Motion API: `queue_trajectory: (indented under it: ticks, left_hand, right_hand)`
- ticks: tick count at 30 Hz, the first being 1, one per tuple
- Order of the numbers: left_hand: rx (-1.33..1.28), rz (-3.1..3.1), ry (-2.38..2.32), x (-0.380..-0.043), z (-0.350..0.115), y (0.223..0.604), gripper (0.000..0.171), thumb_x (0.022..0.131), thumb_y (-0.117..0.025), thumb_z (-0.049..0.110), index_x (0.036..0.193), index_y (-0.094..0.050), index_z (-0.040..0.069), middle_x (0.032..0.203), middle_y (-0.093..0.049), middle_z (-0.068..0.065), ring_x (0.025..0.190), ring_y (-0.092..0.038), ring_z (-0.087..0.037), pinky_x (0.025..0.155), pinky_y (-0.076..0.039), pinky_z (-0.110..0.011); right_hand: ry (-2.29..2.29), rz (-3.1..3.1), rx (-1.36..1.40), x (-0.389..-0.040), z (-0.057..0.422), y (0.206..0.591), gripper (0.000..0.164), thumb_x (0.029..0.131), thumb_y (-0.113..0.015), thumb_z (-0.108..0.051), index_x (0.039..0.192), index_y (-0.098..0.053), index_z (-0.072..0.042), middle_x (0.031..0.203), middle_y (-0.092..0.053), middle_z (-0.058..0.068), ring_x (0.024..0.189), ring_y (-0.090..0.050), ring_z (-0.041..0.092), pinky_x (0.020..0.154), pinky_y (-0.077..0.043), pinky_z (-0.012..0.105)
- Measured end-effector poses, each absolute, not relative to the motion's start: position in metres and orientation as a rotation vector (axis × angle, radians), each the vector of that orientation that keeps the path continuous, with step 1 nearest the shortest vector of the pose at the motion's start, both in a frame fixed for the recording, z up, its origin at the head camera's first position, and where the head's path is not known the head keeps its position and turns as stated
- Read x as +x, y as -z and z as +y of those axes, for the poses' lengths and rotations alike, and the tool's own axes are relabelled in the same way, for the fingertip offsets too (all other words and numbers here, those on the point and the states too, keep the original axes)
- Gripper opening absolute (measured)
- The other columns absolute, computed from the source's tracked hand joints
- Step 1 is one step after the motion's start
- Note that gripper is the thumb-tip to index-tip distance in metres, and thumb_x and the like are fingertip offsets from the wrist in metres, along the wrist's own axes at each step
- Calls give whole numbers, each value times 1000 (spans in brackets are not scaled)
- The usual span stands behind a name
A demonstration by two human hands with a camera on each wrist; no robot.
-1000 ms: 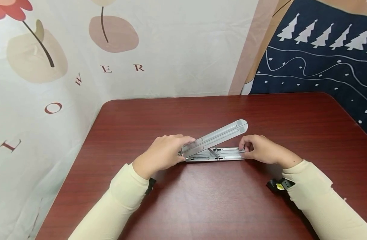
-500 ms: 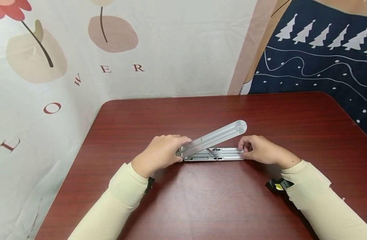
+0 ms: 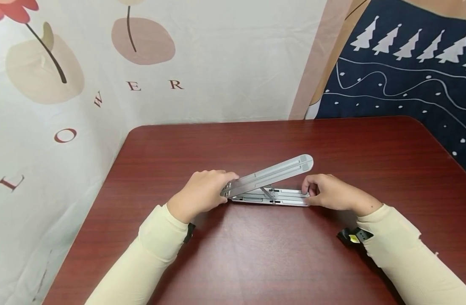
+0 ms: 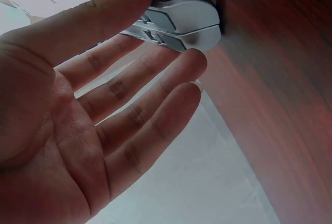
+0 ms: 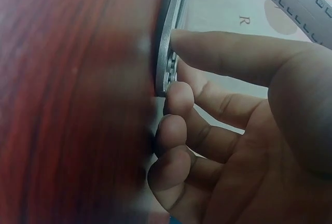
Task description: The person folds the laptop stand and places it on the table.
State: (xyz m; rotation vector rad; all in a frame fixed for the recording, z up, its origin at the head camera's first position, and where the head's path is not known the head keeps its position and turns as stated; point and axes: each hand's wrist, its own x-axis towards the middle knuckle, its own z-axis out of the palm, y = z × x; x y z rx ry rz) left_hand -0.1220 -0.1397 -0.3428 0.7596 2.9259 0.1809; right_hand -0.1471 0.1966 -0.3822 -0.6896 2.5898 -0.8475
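A silver folding laptop stand (image 3: 282, 169) sits on the table, its upper bar raised at a slant from the hinge end and propped by a thin strut (image 3: 268, 193). My left hand (image 3: 202, 192) grips the hinge end between thumb and fingers. In the left wrist view, the thumb (image 4: 104, 14) lies across one side of the rounded end, with fingertips on the other. At the opposite end, my right hand (image 3: 330, 192) pinches the tip of the lower bar (image 3: 294, 197). The right wrist view shows that bar's edge (image 5: 165, 63) between thumb and curled fingers, low over the tabletop.
The dark red wooden table (image 3: 256, 262) has rounded back corners. Behind it hangs a pale cloth (image 3: 233, 63) with flower prints and letters, and a navy cloth (image 3: 400, 80) with white trees is at the right.
My left hand has shifted slightly left with the hinge end. The stand has turned a little, and the raised bar's free end sits slightly lower. My right hand keeps its hold, nearly still.
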Motion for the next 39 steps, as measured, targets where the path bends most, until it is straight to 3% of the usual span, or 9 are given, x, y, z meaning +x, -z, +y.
queue_trajectory:
  ticks: [27,39]
  left_hand:
    - [903,2962,-106,-155,-137,346,52,78,-82,7,125,-64,21,104,-70,0,83,-70,-25,66,-55,-42]
    - [929,2946,-146,-170,-132,350,49,77,-80,-1,120,-66,16,106,-69,-3,87,-70,-26,74,-57,-41]
  right_hand:
    - [804,2550,-752,-135,187,380,21,78,-81,-17,83,-62,-11,69,-53,-5,61,-46,6,56,-38,21]
    - [733,2580,-820,-126,179,380,24,75,-84,-26,76,-62,-16,67,-53,-8,60,-47,3,57,-40,21]
